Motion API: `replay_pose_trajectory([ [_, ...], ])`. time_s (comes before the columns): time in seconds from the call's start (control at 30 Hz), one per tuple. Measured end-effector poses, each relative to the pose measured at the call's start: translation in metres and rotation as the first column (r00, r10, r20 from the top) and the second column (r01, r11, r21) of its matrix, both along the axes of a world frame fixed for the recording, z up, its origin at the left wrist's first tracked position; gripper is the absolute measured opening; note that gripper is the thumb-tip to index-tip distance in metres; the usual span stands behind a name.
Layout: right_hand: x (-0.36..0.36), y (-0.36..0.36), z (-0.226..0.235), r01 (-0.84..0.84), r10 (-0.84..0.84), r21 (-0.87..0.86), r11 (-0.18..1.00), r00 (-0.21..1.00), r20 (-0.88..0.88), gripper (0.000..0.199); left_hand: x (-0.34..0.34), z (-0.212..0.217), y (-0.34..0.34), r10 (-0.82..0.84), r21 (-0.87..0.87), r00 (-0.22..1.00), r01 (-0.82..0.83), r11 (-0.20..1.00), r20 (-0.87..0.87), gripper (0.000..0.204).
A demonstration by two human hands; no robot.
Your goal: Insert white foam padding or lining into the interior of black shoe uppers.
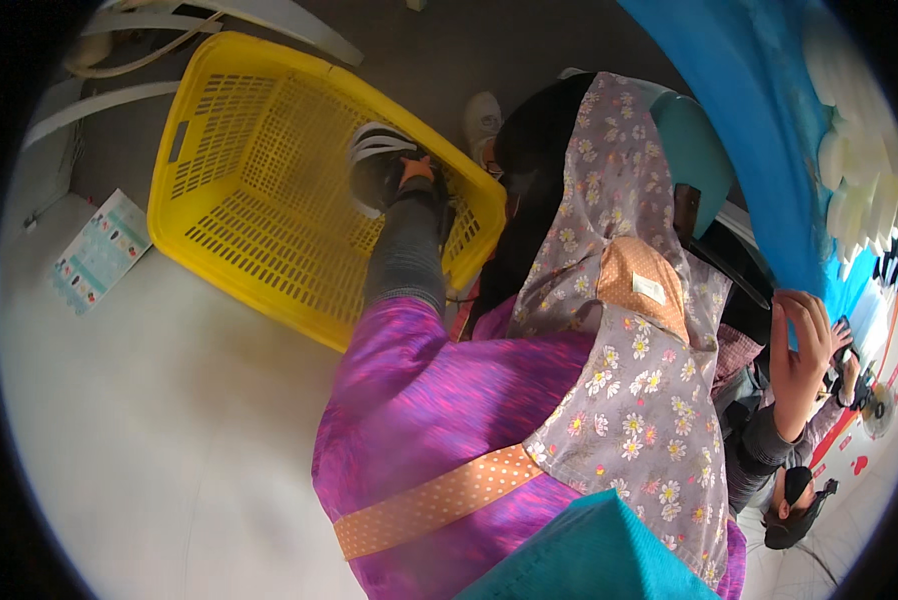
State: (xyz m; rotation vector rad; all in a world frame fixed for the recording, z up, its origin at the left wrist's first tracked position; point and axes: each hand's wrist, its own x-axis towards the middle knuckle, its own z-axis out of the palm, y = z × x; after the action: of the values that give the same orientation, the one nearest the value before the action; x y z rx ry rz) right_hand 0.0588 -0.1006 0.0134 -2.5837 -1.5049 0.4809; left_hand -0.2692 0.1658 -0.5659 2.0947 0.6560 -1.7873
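My left arm reaches down into a large yellow plastic basket (pixel 299 200) with slotted sides. At its end, my left hand (pixel 416 172) is mostly covered by a dark, rounded thing with curved white bands (pixel 371 160), which it seems to grip; what kind of thing it is I cannot make out. My right hand (pixel 803 345) is raised at the right, with fingers stretched out beside the edge of a blue table covering (pixel 739 90). Nothing shows in it.
A pile of pale, whitish pieces (pixel 864 150) lies on the blue covering. A teal chair back (pixel 694 150) stands beyond my flowered apron (pixel 649 400). Co-workers, one in a black cap (pixel 794 530), are at the right. A printed sheet (pixel 104 250) lies left of the basket.
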Motion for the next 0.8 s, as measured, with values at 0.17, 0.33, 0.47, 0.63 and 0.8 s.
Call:
replay_pose_trajectory([
  [0.17, 0.005, -0.001, -0.004, 0.060, -0.060, -0.016, 0.998, 0.998, -0.013, 0.010, -0.006, 0.037, -0.034, 0.949, -0.003, 0.107, -0.994, 0.113, 0.296, 0.077],
  [0.33, 0.022, 0.001, -0.013, -0.007, 0.010, 0.029, 1.000, 0.996, -0.086, 0.009, -0.063, 0.079, -0.109, 0.793, 0.178, 0.158, -0.982, 0.063, 0.589, 0.102],
  [0.47, 0.026, 0.009, -0.015, -0.025, 0.027, 0.025, 0.999, 0.995, -0.094, 0.007, -0.020, 0.118, -0.103, 0.771, 0.344, -0.220, -0.799, -0.494, 0.597, 0.123],
  [0.63, 0.025, 0.014, -0.015, -0.062, 0.065, 0.033, 0.998, 0.993, -0.093, 0.007, -0.017, 0.100, -0.081, 0.657, 0.364, -0.332, -0.626, -0.690, 0.676, 0.136],
  [0.8, 0.021, -0.006, -0.011, 0.001, -0.002, -0.009, 1.000, 0.998, -0.059, 0.008, -0.014, 0.114, -0.069, 0.672, 0.296, -0.561, -0.618, -0.729, 0.484, 0.133],
])
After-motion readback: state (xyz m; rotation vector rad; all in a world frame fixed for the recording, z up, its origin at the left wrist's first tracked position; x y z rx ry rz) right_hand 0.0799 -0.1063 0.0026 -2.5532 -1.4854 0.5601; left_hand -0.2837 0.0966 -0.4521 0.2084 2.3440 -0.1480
